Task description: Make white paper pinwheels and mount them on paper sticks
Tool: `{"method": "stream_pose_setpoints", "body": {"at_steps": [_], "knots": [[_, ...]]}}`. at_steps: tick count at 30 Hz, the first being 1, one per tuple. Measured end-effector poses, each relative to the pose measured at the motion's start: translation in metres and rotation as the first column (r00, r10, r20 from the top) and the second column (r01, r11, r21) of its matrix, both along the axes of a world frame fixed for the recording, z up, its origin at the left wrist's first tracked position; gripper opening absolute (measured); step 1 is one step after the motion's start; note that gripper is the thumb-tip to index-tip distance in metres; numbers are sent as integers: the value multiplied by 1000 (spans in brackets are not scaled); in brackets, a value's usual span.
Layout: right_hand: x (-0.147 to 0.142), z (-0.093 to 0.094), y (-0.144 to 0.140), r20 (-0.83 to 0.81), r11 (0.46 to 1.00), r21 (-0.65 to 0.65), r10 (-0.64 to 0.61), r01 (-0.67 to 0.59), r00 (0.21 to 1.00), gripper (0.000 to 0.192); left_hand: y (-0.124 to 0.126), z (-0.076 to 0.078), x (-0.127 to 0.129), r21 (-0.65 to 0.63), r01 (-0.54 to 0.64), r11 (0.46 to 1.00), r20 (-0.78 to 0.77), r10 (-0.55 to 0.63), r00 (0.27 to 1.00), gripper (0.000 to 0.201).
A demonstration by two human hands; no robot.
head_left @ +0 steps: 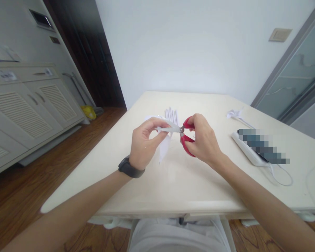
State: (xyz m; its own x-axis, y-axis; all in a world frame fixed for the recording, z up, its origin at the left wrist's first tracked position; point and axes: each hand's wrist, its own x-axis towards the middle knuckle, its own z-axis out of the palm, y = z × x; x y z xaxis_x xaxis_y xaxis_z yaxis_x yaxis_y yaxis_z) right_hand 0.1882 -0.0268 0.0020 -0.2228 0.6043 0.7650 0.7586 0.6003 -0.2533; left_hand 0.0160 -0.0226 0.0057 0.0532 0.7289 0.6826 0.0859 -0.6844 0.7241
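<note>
While the right hand [206,140] grips them, scissors [182,130] point left, long axis crosswise.

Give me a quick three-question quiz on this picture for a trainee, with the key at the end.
1. Short answer: which hand holds the red-handled scissors?
2. True or false: the black wristband is on the right wrist.
3. Multiple choice: the bundle of thin white sticks lies (a) on the floor, (b) on the table, (c) on the cabinet.

Key:
1. The right hand.
2. False; it is on the left wrist.
3. b
</note>
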Motion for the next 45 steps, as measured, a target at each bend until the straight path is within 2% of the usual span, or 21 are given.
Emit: {"method": "stream_pose_setpoints", "body": {"at_steps": [12, 19, 30, 41, 45], "knots": [[1, 0, 1, 3, 1000, -16, 7, -7, 1000, 26, 2, -1, 0, 89, -34, 995, -36, 37, 999, 16], [0, -1, 1, 2, 999, -48, 13, -13, 1000, 27, 3, -1, -2, 81, -20, 997, -58, 25, 998, 14], [1, 0, 1, 57, 1000, -19, -23, 24, 998, 25, 3, -2, -1, 85, -35, 996, -59, 40, 997, 13], [-1, -1, 2, 102, 985, 53, -167, 162, 981, 19, 6, -6, -1, -73, 54, 996, 9, -54, 999, 6], [0, 0, 2, 63, 990, 42, -140, 138, 988, 20, 6, -5, -1, -80, 77, 994, 36, -74, 997, 6]]}}
